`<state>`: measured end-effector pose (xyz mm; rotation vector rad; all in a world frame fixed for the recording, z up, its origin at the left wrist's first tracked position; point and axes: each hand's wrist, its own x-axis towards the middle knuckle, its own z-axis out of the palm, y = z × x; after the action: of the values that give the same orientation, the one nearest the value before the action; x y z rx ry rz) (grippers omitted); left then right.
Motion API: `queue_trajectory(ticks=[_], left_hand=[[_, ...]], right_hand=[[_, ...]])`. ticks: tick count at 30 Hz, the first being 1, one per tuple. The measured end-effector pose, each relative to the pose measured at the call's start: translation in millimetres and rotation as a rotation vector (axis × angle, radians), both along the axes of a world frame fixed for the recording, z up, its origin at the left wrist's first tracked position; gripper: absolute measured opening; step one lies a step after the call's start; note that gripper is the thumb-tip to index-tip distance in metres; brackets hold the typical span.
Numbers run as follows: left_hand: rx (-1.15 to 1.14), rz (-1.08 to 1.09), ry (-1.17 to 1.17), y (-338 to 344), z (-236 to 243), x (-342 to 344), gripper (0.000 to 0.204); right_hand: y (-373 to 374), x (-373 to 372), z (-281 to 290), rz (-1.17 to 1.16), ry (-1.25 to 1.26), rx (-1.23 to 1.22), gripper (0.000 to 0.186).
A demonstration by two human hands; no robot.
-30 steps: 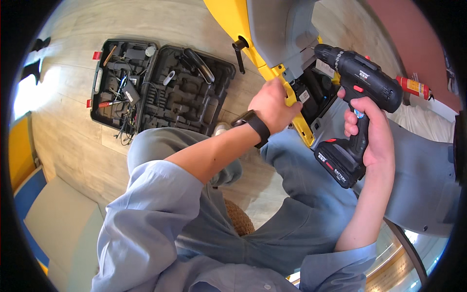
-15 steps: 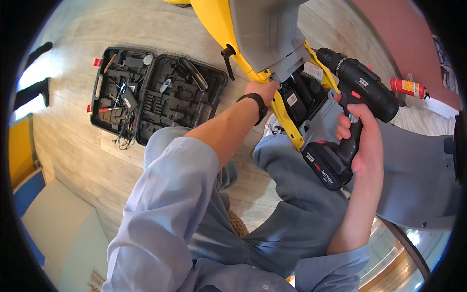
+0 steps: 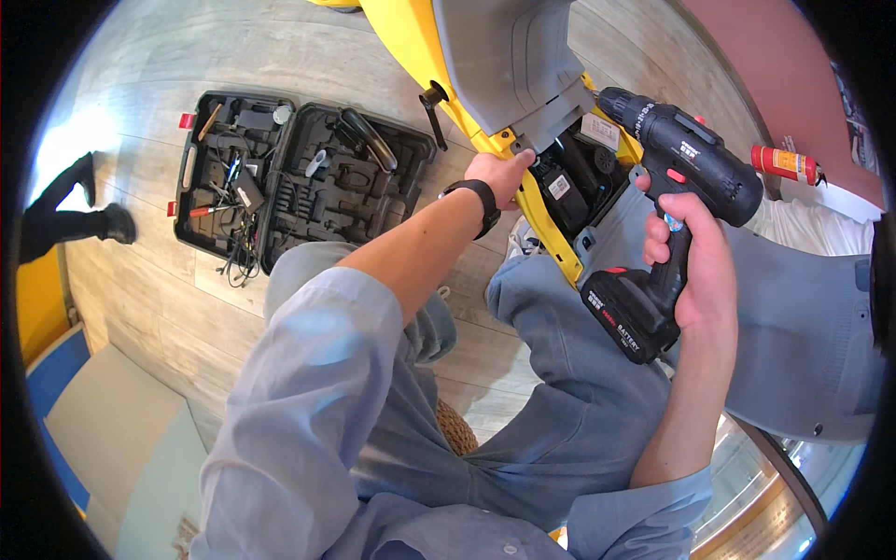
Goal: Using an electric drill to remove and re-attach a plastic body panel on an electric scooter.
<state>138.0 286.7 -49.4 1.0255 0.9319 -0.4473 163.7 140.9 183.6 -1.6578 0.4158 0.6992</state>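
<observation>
My right hand (image 3: 684, 253) is closed round the grip of a black cordless drill (image 3: 702, 166), its chuck pointing up-left at the yellow frame beside a grey panel (image 3: 499, 51); whether the tip touches is unclear. My left hand (image 3: 495, 179) grips the yellow frame piece (image 3: 550, 231) near a screw and bracket, fingers partly hidden. Between the yellow rails an open compartment (image 3: 577, 194) holds black parts and a pale labelled component. A black crank-like part (image 3: 432, 114) sticks out from the yellow body.
An open black toolbox (image 3: 331, 210) with tools and cables lies on the wooden floor. Another person's dark-clad legs (image 3: 65, 224) are at the far left. A red fire extinguisher (image 3: 784, 163) stands right. A large grey panel (image 3: 793, 345) lies under my right arm; padded seating (image 3: 112, 411) is lower left.
My left hand has shifted up and left along the yellow frame. The drill appears slightly higher and further left in view. The other person's legs at left have moved further into view.
</observation>
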Motion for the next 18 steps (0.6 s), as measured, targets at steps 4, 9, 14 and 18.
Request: queue_trajectory(ticks=[4,9,14,18], left_hand=[[0.030,-0.179,0.042,15,11,0,0.044],[1.344,-1.096,-0.420,46,77,1,0.026],[1.417,-0.927,-0.742,72,62,14,0.014],[1.420,-0.964,-0.765,62,51,19,0.010]], right_hand=[[5,0,3,0.031,0.000,-0.004,0.027],[0,1,3,0.017,-0.024,0.000,0.026],[6,-1,2,0.048,-0.047,0.015,0.026],[1,-2,3,0.041,-0.024,0.012,0.026]])
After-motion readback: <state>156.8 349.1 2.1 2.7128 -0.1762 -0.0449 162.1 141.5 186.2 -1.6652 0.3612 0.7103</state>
